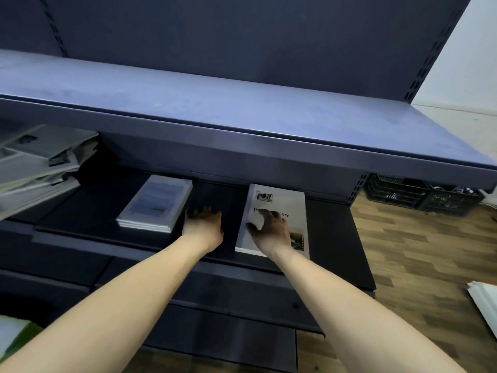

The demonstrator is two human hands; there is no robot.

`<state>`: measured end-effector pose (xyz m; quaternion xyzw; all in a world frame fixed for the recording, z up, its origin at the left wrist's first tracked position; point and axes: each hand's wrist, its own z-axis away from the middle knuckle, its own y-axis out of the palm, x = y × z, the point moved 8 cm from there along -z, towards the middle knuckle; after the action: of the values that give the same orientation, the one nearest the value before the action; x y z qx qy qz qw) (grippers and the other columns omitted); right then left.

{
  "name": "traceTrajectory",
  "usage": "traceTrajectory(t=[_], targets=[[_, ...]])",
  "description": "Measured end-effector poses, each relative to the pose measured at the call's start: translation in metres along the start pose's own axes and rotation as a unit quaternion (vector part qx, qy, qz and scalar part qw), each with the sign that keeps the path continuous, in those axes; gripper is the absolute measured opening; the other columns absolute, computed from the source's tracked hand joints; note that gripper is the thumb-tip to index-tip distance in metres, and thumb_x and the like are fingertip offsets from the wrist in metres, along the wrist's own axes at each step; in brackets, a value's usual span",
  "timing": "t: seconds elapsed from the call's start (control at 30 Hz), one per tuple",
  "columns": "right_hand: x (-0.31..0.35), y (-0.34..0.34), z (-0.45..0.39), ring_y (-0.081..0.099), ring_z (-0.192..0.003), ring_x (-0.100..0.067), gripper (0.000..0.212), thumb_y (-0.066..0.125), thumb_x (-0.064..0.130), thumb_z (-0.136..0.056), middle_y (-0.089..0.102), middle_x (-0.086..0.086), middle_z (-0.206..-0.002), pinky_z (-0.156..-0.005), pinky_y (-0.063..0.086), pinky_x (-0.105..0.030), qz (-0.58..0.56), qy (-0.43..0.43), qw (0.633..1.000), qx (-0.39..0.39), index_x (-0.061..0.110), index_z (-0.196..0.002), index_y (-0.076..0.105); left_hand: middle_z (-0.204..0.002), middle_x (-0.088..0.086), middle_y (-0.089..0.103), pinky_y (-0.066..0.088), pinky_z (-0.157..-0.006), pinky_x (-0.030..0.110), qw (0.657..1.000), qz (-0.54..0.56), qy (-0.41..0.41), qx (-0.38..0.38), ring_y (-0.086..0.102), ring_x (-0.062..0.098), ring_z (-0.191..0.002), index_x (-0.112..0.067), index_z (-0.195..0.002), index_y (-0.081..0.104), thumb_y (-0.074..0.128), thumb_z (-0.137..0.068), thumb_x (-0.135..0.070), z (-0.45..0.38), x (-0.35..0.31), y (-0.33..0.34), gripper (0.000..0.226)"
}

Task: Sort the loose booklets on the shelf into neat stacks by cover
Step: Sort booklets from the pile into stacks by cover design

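My right hand (pixel 271 230) lies on the white-covered booklet (pixel 277 211) with fingers spread and only lightly bent, thumb out toward nine o'clock near the cover's left edge. It is pressing flat and grips nothing. That booklet tops a thin stack whose near edge sits just inside the front lip of the dark shelf (pixel 88 211), and its far edge reaches almost under the overhang of the upper shelf (pixel 242 103) at twelve o'clock. A small dark picture shows on the cover at four o'clock from my hand, and a printed logo at the top left corner.

My left hand (pixel 204 224) rests palm down on bare shelf, fingers loosely curled at their tips and holding nothing. Between my two hands runs a strip of bare dark surface, the only free lane here.

At ten o'clock from my left hand, just beside it but not touching, is the neat stack of blue-covered booklets (pixel 157 204), edges squared, turned slightly clockwise against the shelf front. Farther out at nine o'clock a loose heap of booklets (pixel 40 160) slumps, tilted and fanned, overhanging the shelf's left part.

Beyond the shelf's right end at three o'clock is wooden floor (pixel 416 251), with a black crate (pixel 419 195) against the wall at two o'clock.
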<state>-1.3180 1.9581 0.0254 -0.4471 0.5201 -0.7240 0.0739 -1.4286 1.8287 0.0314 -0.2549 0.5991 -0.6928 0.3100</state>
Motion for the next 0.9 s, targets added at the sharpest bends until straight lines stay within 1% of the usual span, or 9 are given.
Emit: traceTrajectory(t=[0.13,0.2,0.3,0.37,0.43,0.53,0.63,0.73,0.9], targets=[[0.045,0.023,-0.004,0.036,-0.137,-0.027,0.060,0.057,0.048,-0.094,0.042,-0.004,-0.150,-0.110,0.037,-0.037,0.016,-0.036,0.999,0.032,0.027,-0.148,0.040,-0.148,0.010,0.040,0.022,-0.116,0.050,0.999,-0.007,-0.031,-0.018,0.034,0.032,-0.137,-0.021,-0.144,0.039,0.045,-0.097,-0.033,0.014,0.036,-0.008,0.050],[0.070,0.034,-0.002,0.036,-0.139,-0.027,0.060,0.056,0.048,-0.094,0.040,-0.004,-0.152,-0.112,0.037,-0.036,0.017,-0.056,0.997,0.043,0.026,-0.148,0.040,-0.142,0.012,0.044,0.025,-0.114,0.050,0.998,-0.019,-0.054,-0.022,0.038,0.034,-0.132,-0.020,-0.143,0.041,0.045,-0.096,-0.032,0.021,0.060,-0.012,0.048],[0.107,0.054,0.002,0.038,-0.137,-0.030,0.051,0.051,0.046,-0.096,0.044,-0.006,-0.149,-0.109,0.039,-0.035,0.017,-0.085,0.993,0.076,0.025,-0.142,0.046,-0.135,0.013,0.049,0.032,-0.107,0.047,0.995,-0.033,-0.084,-0.037,0.044,0.034,-0.124,-0.018,-0.138,0.046,0.045,-0.095,-0.033,0.032,0.099,-0.019,0.046],[0.138,0.068,0.006,0.044,-0.130,-0.032,0.044,0.048,0.047,-0.095,0.052,-0.007,-0.141,-0.101,0.044,-0.037,0.026,-0.110,0.989,0.091,0.027,-0.133,0.052,-0.134,0.012,0.051,0.032,-0.107,0.047,0.993,-0.031,-0.108,-0.048,0.045,0.034,-0.123,-0.018,-0.138,0.047,0.045,-0.095,-0.033,0.042,0.128,-0.022,0.045],[0.169,0.084,0.009,0.054,-0.116,-0.031,0.038,0.046,0.047,-0.092,0.060,-0.008,-0.128,-0.090,0.050,-0.037,0.031,-0.131,0.987,0.093,0.027,-0.123,0.057,-0.133,0.011,0.051,0.029,-0.110,0.048,0.989,-0.026,-0.130,-0.063,0.046,0.033,-0.123,-0.019,-0.137,0.047,0.046,-0.093,-0.032,0.052,0.159,-0.025,0.046],[0.214,0.106,0.017,0.063,-0.099,-0.028,0.031,0.046,0.037,-0.096,0.066,-0.010,-0.115,-0.079,0.053,-0.032,0.046,-0.163,0.980,0.109,0.017,-0.116,0.059,-0.128,0.011,0.054,0.030,-0.109,0.049,0.984,-0.016,-0.155,-0.085,0.047,0.033,-0.122,-0.017,-0.132,0.053,0.048,-0.089,-0.027,0.069,0.200,-0.029,0.044],[0.254,0.124,0.028,0.061,-0.110,-0.029,0.040,0.048,0.032,-0.100,0.064,-0.012,-0.124,-0.087,0.050,-0.032,0.050,-0.192,0.973,0.118,0.010,-0.133,0.053,-0.129,0.011,0.053,0.030,-0.109,0.049,0.980,-0.005,-0.173,-0.094,0.044,0.033,-0.125,-0.016,-0.128,0.055,0.050,-0.089,-0.029,0.084,0.240,-0.033,0.041],[0.292,0.142,0.040,0.053,-0.125,-0.031,0.057,0.051,0.040,-0.097,0.055,-0.013,-0.139,-0.100,0.046,-0.036,0.027,-0.204,0.972,0.115,0.015,-0.148,0.041,-0.134,0.010,0.051,0.028,-0.111,0.049,0.978,0.001,-0.186,-0.097,0.041,0.032,-0.129,-0.018,-0.133,0.051,0.048,-0.091,-0.029,0.097,0.282,-0.038,0.044],[0.346,0.169,0.057,0.047,-0.129,-0.035,0.057,0.052,0.040,-0.098,0.047,-0.018,-0.142,-0.103,0.044,-0.043,0.039,-0.215,0.970,0.111,0.018,-0.149,0.039,-0.137,0.010,0.049,0.027,-0.112,0.049,0.973,0.000,-0.201,-0.113,0.041,0.031,-0.131,-0.019,-0.138,0.047,0.046,-0.094,-0.031,0.115,0.347,-0.044,0.045]])
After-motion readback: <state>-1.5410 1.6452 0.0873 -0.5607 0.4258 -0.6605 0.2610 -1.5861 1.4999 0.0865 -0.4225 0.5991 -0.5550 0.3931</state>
